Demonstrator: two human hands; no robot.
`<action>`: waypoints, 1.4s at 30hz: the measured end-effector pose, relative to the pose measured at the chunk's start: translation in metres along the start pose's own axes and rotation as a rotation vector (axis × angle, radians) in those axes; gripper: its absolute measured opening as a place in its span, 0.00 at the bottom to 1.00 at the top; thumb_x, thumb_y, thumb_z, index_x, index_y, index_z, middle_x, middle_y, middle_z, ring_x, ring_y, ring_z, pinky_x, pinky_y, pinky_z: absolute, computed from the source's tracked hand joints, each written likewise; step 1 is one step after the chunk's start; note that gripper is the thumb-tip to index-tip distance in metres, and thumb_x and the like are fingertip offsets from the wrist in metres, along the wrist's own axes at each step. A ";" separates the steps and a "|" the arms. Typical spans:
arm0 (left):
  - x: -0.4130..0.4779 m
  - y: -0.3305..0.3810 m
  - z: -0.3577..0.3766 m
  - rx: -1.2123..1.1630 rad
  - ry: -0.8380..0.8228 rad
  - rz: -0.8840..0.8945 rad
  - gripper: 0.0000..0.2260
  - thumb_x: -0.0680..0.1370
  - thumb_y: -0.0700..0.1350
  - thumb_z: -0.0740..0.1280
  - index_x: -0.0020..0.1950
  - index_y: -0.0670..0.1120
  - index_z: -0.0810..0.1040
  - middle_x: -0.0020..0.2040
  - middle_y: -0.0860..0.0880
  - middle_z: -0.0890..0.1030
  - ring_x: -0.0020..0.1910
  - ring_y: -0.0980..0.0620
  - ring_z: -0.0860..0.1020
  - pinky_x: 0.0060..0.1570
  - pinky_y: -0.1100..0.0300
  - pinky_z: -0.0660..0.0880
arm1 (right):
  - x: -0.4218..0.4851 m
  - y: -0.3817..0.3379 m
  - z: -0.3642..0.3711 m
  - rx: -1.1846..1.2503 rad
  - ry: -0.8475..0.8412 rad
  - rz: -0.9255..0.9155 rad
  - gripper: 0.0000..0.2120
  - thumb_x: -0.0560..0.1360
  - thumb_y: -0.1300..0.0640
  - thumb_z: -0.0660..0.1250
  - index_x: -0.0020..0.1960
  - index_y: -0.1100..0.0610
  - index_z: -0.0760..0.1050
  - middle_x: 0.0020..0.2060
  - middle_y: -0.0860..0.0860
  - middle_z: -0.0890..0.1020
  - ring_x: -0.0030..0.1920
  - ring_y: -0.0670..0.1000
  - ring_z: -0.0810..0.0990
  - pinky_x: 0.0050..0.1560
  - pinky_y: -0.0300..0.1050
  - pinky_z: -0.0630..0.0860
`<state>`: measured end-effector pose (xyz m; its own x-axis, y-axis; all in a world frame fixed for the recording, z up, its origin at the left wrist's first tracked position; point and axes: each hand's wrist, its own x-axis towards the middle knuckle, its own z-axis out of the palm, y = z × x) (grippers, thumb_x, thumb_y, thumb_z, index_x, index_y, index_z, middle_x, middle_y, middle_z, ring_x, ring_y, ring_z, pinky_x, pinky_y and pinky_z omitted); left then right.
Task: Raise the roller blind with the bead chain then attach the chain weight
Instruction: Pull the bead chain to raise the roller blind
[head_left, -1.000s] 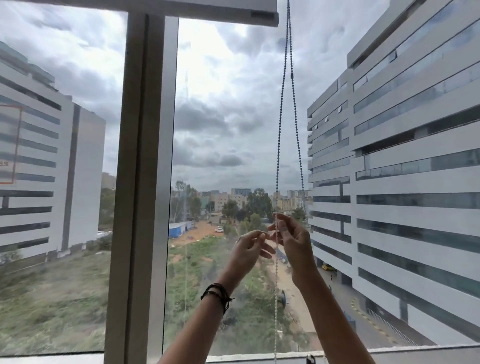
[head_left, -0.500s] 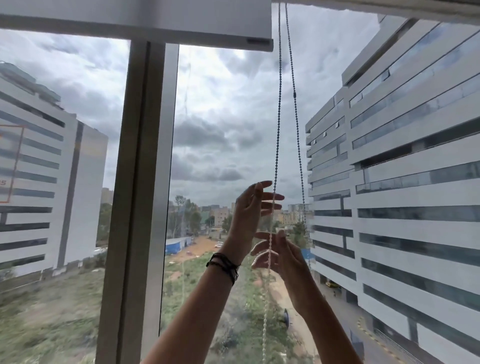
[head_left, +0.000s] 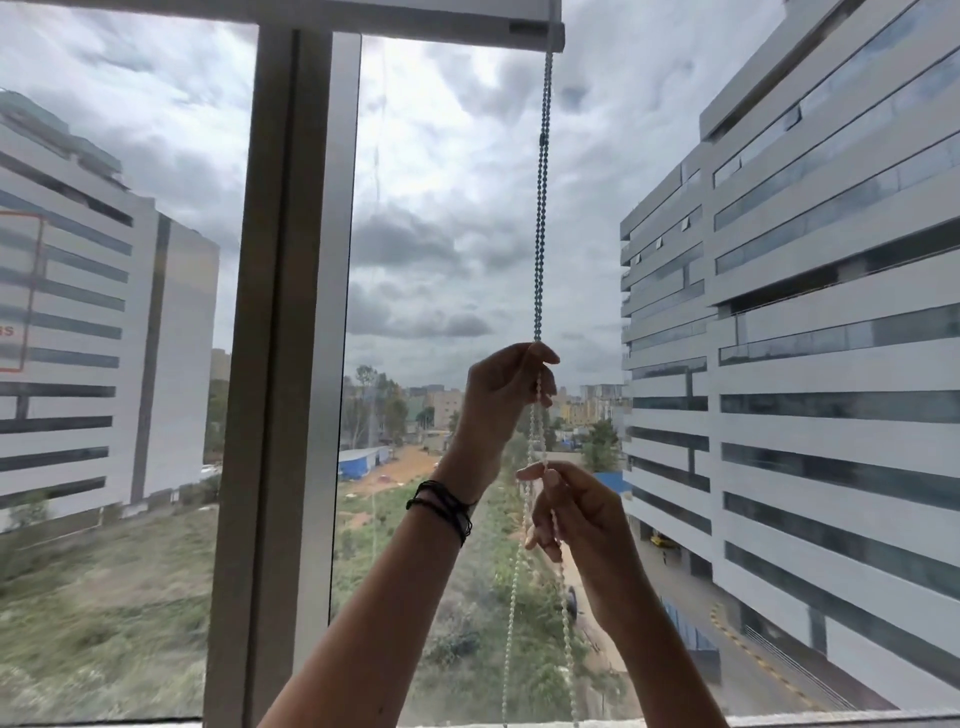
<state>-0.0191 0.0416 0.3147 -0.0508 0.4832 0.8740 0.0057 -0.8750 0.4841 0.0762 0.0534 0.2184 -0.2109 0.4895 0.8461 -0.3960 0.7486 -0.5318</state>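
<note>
Both hands, left hand (head_left: 501, 395) above right hand (head_left: 576, 512), pinch the vertical bead chain (head_left: 541, 208).

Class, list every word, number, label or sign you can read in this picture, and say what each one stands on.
"SS" or "BS": orange letters, cut off by the picture's left edge, on the white office building on the left; the rest is out of view.
Orange outlined rectangle on the same facade: no readable text inside.
White bead chain, grey blind bottom rail, black wristbands: no text visible.
</note>
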 end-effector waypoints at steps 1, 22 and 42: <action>0.000 0.001 -0.001 -0.003 -0.006 -0.001 0.10 0.80 0.35 0.58 0.43 0.42 0.77 0.24 0.56 0.77 0.24 0.62 0.73 0.30 0.71 0.71 | -0.001 0.002 0.000 -0.004 -0.007 -0.007 0.11 0.75 0.58 0.57 0.46 0.62 0.76 0.20 0.48 0.73 0.21 0.49 0.67 0.25 0.36 0.73; -0.011 -0.034 -0.005 -0.006 -0.046 -0.001 0.10 0.79 0.34 0.59 0.43 0.42 0.78 0.25 0.56 0.77 0.25 0.62 0.73 0.31 0.71 0.71 | -0.012 0.045 -0.015 -0.214 0.052 -0.062 0.12 0.77 0.58 0.58 0.37 0.51 0.75 0.21 0.48 0.72 0.22 0.42 0.67 0.25 0.32 0.68; -0.068 -0.096 -0.027 0.032 -0.054 -0.094 0.11 0.78 0.32 0.60 0.42 0.44 0.78 0.31 0.57 0.81 0.26 0.62 0.74 0.32 0.71 0.72 | -0.073 0.103 -0.008 -0.263 0.066 0.115 0.14 0.78 0.63 0.57 0.37 0.53 0.73 0.21 0.48 0.70 0.23 0.44 0.66 0.26 0.39 0.65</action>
<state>-0.0432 0.0919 0.2077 0.0011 0.5647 0.8253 0.0353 -0.8248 0.5643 0.0583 0.0983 0.1016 -0.1793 0.5996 0.7799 -0.1254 0.7724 -0.6227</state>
